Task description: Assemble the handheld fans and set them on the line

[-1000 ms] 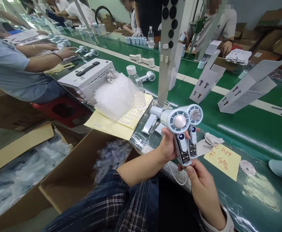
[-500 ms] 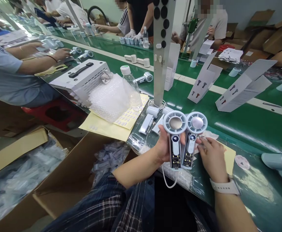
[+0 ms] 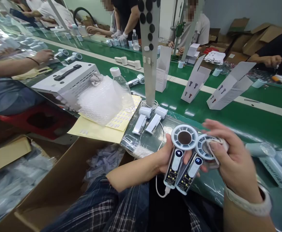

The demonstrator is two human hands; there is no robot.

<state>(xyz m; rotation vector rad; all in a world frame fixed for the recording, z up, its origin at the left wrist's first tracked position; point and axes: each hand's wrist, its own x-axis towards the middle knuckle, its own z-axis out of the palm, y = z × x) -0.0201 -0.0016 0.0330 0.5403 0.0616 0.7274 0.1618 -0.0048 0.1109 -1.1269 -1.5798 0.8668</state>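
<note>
Two light-blue handheld fans sit side by side in my left hand [image 3: 165, 156], which is closed around their handles. The left fan [image 3: 175, 166] has a lit display, and a white cable [image 3: 160, 195] is plugged into its base. Beside it, the right fan [image 3: 188, 175] tilts to the right, its display lit with 20. My right hand [image 3: 239, 158] is closed on a crumpled white cloth [image 3: 218, 143], pressed against the right fan's round head. Two more fans, one [image 3: 140, 124] next to the other [image 3: 155, 121], lie on the bench beyond my left hand.
Bubble wrap [image 3: 99, 103] and a plastic bottle [image 3: 121, 82] stand on yellow sticker sheets [image 3: 97, 130] beside a white metal box [image 3: 65, 75]. A metal post [image 3: 150, 64] rises ahead. Open white cartons [image 3: 195, 82] line the green belt. Cardboard boxes [image 3: 51, 180] hold plastic parts below left. Co-workers sit around.
My right hand has picked up the white cloth and brought it to the right fan's head. The fans have moved down and nearer to me, tilting right. The view has shifted rightward.
</note>
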